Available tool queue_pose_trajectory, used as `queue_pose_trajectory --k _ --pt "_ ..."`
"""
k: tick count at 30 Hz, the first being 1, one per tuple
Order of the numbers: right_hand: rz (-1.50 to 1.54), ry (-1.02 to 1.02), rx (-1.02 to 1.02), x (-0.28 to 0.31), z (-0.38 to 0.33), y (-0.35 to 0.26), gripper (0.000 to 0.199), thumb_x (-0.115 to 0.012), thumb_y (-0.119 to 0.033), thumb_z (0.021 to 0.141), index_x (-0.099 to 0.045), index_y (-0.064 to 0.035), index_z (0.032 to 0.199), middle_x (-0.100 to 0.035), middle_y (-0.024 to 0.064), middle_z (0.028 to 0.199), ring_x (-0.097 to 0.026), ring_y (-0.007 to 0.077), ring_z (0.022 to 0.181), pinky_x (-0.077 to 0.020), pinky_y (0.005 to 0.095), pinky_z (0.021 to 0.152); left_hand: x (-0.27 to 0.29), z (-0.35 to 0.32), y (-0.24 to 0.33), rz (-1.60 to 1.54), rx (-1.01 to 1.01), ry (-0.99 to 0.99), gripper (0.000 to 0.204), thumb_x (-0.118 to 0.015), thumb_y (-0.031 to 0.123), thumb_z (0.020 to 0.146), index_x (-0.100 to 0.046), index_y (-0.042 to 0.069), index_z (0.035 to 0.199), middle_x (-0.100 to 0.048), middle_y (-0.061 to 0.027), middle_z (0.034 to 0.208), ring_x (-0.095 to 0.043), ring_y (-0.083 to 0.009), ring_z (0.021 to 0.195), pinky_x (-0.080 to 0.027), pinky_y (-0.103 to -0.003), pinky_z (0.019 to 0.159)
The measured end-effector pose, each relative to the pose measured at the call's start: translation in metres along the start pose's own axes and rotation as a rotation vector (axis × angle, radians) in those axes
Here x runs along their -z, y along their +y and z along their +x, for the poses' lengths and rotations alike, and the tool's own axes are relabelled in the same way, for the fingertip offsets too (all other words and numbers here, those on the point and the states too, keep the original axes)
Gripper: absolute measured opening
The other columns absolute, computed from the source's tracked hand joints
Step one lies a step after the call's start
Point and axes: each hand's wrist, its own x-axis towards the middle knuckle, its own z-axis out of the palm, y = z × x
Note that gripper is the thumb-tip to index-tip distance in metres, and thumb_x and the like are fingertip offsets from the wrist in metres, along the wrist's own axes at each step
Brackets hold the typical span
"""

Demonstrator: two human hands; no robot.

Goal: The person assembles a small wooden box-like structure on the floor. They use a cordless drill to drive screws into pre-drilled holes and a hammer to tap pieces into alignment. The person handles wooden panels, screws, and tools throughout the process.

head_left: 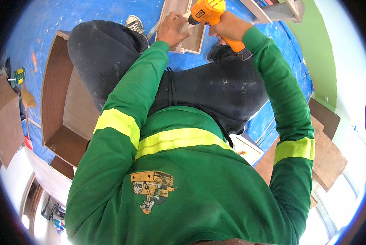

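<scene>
My right hand [228, 25] grips an orange cordless drill [207, 12], its nose pointing left at a pale wooden panel [196, 38] lying on the blue floor sheet at the top of the view. My left hand [172, 29] rests flat on that panel, fingers right beside the drill's tip. Both arms are in green sleeves with yellow bands. My legs in dark trousers are bent beneath me, and a dark shoe [134, 24] shows left of the panel.
A brown open wooden cabinet box [54, 102] stands at the left on the blue floor sheet [68, 16]. Brown boards [329, 155] lie at the right by a green wall [321, 49]. Another wooden piece [280, 10] sits at the top right. A small green item [17, 75] lies far left.
</scene>
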Motion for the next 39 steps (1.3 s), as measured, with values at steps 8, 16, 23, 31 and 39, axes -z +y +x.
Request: queue_pose_trajectory --k 8,16,23,31,39 --pt "0.007 0.009 0.039 -0.003 -0.005 -0.008 0.03 -0.073 -0.015 0.081 -0.066 0.0025 0.104 -0.061 0.0058 0.07 -0.061 0.0169 0.053 -0.0525 0.0338 0.053 -0.006 0.002 0.002 0.145 0.127 0.007 0.078 -0.091 0.039 0.075 -0.057 0.011 0.14 -0.063 -0.0156 0.129 -0.061 -0.0369 0.124 -0.051 -0.049 0.105" --pt "-0.02 -0.021 0.012 0.002 -0.004 -0.003 0.037 -0.074 -0.023 0.081 -0.07 0.0041 0.107 -0.071 0.0096 0.082 -0.071 0.0203 0.06 -0.0603 0.035 0.06 -0.014 0.004 0.003 0.189 0.106 0.044 0.075 -0.09 0.042 0.072 -0.063 0.005 0.132 -0.068 -0.0147 0.118 -0.065 -0.0365 0.114 -0.053 -0.05 0.098" --pt "-0.07 -0.023 -0.013 0.001 0.003 -0.003 0.034 -0.071 -0.022 0.084 -0.069 0.0043 0.105 -0.07 0.0087 0.08 -0.071 0.0198 0.06 -0.0603 0.0357 0.06 -0.022 0.008 0.001 0.229 0.119 0.082 0.072 -0.092 0.04 0.07 -0.066 0.006 0.128 -0.069 -0.0131 0.113 -0.068 -0.0344 0.11 -0.054 -0.049 0.096" --pt "-0.063 -0.013 -0.029 -0.003 0.002 -0.005 0.037 -0.071 -0.024 0.083 -0.07 0.0049 0.107 -0.07 0.0087 0.08 -0.07 0.0197 0.058 -0.0588 0.0355 0.059 -0.02 0.006 0.003 0.226 0.159 0.045 0.073 -0.092 0.04 0.07 -0.066 0.009 0.131 -0.068 -0.0119 0.116 -0.066 -0.0329 0.114 -0.054 -0.048 0.098" --pt "-0.005 -0.028 -0.018 0.0 -0.005 -0.007 0.039 -0.071 -0.026 0.083 -0.07 0.0031 0.108 -0.069 0.0087 0.081 -0.069 0.0191 0.059 -0.0588 0.0353 0.059 -0.021 0.004 0.001 0.222 0.138 0.064 0.076 -0.091 0.041 0.071 -0.064 0.009 0.135 -0.067 -0.0119 0.12 -0.065 -0.0337 0.116 -0.052 -0.048 0.098"
